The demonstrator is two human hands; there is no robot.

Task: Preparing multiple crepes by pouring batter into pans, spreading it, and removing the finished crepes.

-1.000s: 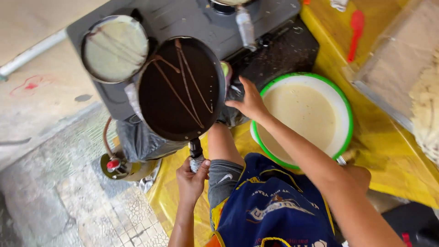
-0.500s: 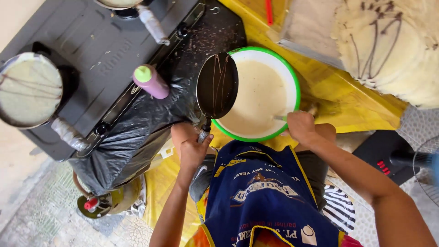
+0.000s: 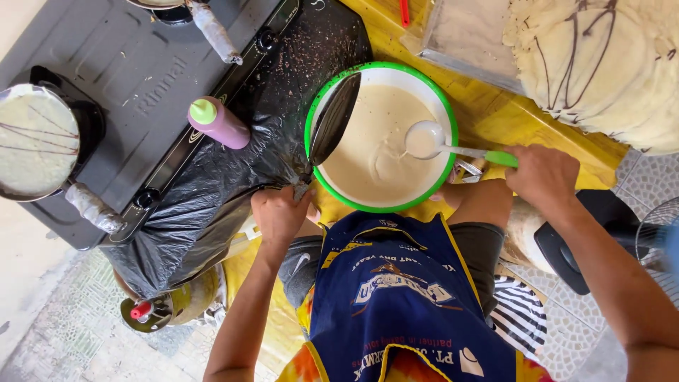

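Since a moment ago the right hand has lifted a ladle of batter over the bowl at the table's near edge. Left hand grips the tilted pan at the bowl's left rim.

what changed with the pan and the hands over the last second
The left hand carried the dark pan off the stove and tilted it on edge over the batter bowl. The right hand let go near the pan and took the ladle, now lifted with batter. The second pan stayed on its burner, the bottle too.
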